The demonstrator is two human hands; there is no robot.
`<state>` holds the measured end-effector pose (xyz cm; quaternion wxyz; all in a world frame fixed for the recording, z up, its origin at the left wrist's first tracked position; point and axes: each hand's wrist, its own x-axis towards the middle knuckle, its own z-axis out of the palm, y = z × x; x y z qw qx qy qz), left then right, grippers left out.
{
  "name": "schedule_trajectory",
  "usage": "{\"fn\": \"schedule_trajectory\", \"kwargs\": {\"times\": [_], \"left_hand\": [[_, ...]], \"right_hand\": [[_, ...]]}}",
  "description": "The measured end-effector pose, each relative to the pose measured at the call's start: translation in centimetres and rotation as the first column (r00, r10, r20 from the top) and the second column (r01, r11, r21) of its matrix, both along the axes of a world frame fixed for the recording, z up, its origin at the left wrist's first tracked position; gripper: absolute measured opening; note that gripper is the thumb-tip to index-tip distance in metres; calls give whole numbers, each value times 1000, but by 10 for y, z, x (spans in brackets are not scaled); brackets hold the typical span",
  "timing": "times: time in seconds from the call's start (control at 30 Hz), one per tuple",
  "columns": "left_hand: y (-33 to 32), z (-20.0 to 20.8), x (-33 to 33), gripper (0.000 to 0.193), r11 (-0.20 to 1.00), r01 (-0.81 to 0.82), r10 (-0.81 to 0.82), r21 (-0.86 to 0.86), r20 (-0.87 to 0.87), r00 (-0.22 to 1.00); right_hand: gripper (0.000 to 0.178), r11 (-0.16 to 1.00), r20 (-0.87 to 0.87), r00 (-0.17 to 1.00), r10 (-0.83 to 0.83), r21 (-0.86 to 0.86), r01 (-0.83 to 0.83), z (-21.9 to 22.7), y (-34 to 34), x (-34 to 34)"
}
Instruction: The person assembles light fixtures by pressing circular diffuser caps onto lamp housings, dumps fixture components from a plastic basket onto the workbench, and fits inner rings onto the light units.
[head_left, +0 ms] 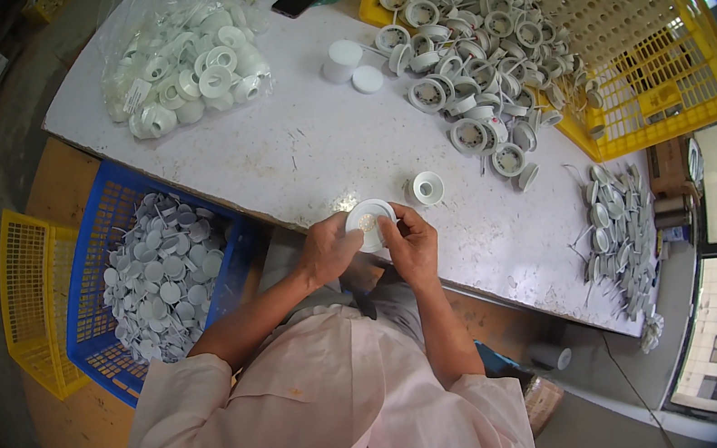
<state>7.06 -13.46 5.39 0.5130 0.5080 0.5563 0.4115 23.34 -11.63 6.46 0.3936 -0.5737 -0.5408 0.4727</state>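
At the table's near edge I hold a round white plastic housing (368, 214) between both hands, its open side facing up and a pale inside showing. My left hand (328, 248) is closed on its left rim, with the thumb on the near edge. On the opposite rim, my right hand (413, 244) pinches it with thumb and fingers. Just beyond my right hand stands a white funnel-shaped cup (428, 188) with a hole in its middle, touched by neither hand.
A clear bag of white cups (204, 67) lies far left. At right, wired round housings (482, 60) spill from a tipped yellow crate (713, 73). More wired discs (616, 233) lie near the right edge. Left below the table, a blue crate (84, 322) holds white discs.
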Motion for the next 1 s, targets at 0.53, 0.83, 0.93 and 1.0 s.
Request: {"fn": "schedule_trajectory", "kwargs": {"times": [0.53, 0.83, 0.93, 1.0], "left_hand": [[0, -17, -3, 26, 987, 137, -113, -82, 247, 962], [8, -14, -12, 33, 980, 193, -159, -56, 372, 915], [9, -29, -9, 33, 969, 243, -217, -40, 325, 920], [12, -36, -6, 32, 952, 304, -283, -36, 277, 918]], "right_hand": [[24, 998, 49, 997, -59, -35, 60, 0, -8, 2], [42, 997, -46, 999, -26, 68, 29, -10, -1, 14], [64, 899, 227, 959, 171, 362, -246, 27, -4, 24], [71, 841, 371, 914, 164, 432, -327, 28, -6, 28]]}}
